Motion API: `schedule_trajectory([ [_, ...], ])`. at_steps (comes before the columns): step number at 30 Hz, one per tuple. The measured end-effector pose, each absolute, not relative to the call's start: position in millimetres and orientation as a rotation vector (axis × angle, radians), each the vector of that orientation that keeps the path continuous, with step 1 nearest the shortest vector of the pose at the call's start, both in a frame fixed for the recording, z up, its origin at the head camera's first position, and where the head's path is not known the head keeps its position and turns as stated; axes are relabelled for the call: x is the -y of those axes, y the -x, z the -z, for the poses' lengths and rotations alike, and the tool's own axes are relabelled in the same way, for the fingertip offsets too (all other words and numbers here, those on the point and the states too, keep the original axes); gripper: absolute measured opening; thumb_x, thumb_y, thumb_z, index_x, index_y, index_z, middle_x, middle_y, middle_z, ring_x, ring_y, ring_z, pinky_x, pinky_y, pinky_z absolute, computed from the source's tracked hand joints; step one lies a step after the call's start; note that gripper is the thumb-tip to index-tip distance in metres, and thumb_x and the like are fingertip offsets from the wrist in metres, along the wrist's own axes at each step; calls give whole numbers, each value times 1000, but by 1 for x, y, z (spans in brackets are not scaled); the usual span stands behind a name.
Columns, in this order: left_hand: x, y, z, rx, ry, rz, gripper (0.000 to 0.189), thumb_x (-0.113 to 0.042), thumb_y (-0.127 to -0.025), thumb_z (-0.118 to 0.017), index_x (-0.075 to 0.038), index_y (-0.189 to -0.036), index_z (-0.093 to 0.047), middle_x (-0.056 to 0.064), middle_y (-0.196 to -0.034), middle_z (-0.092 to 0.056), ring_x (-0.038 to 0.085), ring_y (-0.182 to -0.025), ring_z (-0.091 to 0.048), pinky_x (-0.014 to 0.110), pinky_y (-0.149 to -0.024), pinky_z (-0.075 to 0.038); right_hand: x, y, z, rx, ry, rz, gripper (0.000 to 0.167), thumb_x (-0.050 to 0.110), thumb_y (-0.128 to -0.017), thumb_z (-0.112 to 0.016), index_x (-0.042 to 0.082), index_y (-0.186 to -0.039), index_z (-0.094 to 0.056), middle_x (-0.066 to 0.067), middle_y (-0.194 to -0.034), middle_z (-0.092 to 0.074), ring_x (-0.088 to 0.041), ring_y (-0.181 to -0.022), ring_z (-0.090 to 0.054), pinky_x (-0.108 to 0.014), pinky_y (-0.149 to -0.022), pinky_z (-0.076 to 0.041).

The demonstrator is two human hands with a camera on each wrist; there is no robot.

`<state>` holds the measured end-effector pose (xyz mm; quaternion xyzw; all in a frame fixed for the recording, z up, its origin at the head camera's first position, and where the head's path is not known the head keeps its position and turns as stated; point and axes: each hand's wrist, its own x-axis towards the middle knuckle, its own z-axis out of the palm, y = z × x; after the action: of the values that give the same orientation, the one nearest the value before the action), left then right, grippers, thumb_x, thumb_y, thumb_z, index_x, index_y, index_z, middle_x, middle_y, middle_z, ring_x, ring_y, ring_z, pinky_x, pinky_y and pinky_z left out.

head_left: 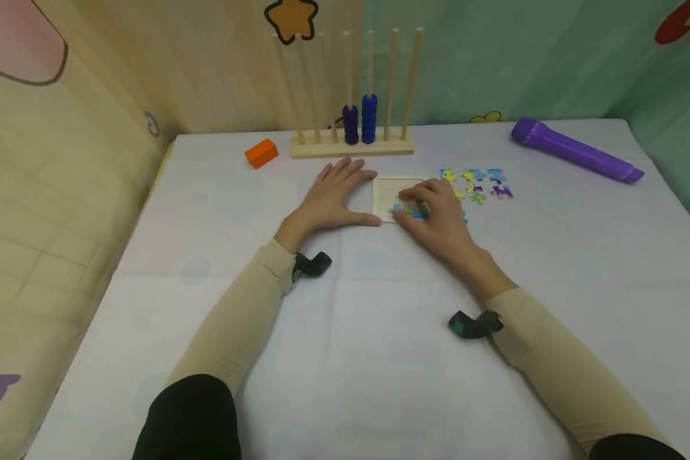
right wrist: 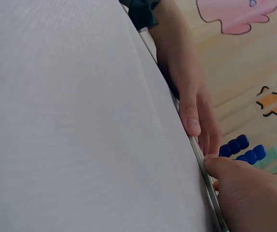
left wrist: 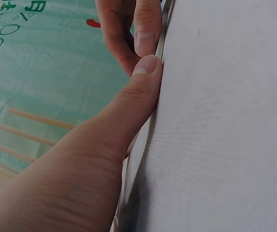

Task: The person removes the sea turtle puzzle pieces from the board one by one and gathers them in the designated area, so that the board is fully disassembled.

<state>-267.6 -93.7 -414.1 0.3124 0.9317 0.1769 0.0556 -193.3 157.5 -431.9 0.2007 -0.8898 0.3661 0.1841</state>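
Observation:
A shallow wooden puzzle tray (head_left: 382, 197) lies flat on the white table. My left hand (head_left: 335, 195) rests at its left side with fingers spread; the thumb touches the lower left corner and the index fingertip is near the upper one. Several joined jigsaw pieces (head_left: 404, 209) lie along the tray's lower edge. Over them my right hand (head_left: 439, 214) has its fingers curled, with thumb and fingers at a jigsaw piece partly hidden beneath. In the left wrist view, the left thumb (left wrist: 138, 79) is close to the right fingers. The right wrist view shows both thumbs by the tray edge.
Loose jigsaw pieces (head_left: 497, 176) lie right of the tray, some partly behind the right hand. Behind stands a wooden peg rack (head_left: 322, 150) with blue beads (head_left: 369, 118). An orange block (head_left: 261, 153) is at back left, a purple microphone-shaped tube (head_left: 577, 152) at back right.

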Motion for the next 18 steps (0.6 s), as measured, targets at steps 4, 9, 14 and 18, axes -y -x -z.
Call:
schedule_trajectory([
  [4, 93, 268, 415, -2829, -937, -535, 99, -77, -80, -74, -32, -162, -39, 1, -177, -19, 26, -166, -3, 49, -134, 3, -158, 193, 432, 2498, -613, -1019, 29, 19, -91, -85, 0, -111, -77, -16, -108, -66, -34, -102, -54, -47, -90, -43],
  [9, 92, 270, 414, -2827, -956, -538, 99, -79, -80, -73, -33, -162, -39, 1, -177, -19, 26, -166, -3, 50, -134, 3, -159, 193, 431, 2506, -613, -1011, 24, 19, -92, -84, 3, -108, -77, -15, -108, -66, -34, -102, -53, -48, -90, -44],
  [14, 91, 269, 413, -2828, -958, -547, 99, -78, -80, -74, -33, -161, -40, 2, -177, -20, 27, -166, -4, 50, -134, 3, -159, 193, 429, 2547, -605, -1025, 25, 21, -92, -84, 5, -110, -78, -13, -109, -66, -31, -103, -52, -46, -90, -45],
  [18, 94, 268, 413, -2828, -946, -540, 99, -77, -80, -75, -32, -161, -40, 3, -177, -20, 27, -166, -4, 50, -134, 2, -156, 194, 428, 2610, -604, -1033, 27, 24, -93, -83, 6, -113, -76, -12, -110, -64, -30, -104, -51, -46, -91, -44],
])
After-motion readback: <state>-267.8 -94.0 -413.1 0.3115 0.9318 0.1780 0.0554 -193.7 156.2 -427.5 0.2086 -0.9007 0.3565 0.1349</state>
